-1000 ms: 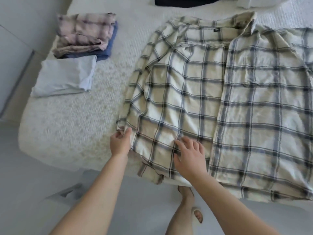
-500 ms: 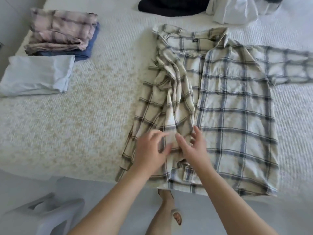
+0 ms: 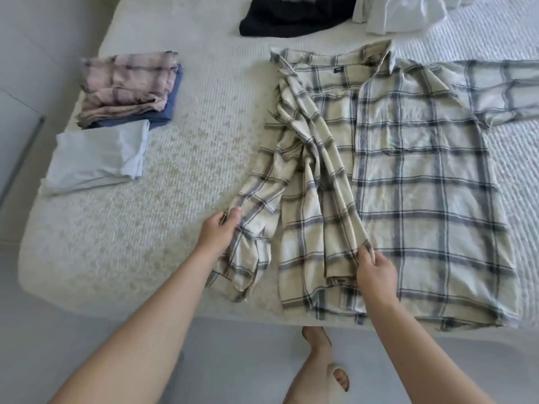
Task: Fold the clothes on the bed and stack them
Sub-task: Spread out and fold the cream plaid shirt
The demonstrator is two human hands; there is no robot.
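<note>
A cream plaid shirt (image 3: 414,182) lies spread on the white bed (image 3: 163,182), collar far from me, one sleeve stretched out to the right. Its left front panel is bunched into a long fold down the middle. My left hand (image 3: 218,231) pinches the left sleeve's edge, which trails toward the bed's near edge. My right hand (image 3: 373,272) grips the bunched fold near the hem. At the far left sit a stack of folded pink plaid and blue clothes (image 3: 128,88) and a folded pale blue garment (image 3: 96,158).
A black garment (image 3: 291,16) and a white one (image 3: 405,13) lie unfolded at the far side of the bed. The bed's near edge runs just beyond my hands; my sandalled foot (image 3: 335,374) stands on the grey floor below it.
My left hand has moved left and away from the right, drawing the sleeve outward. My right hand has shifted right and nearer the hem, still on the bunched panel. The view has pulled back.
</note>
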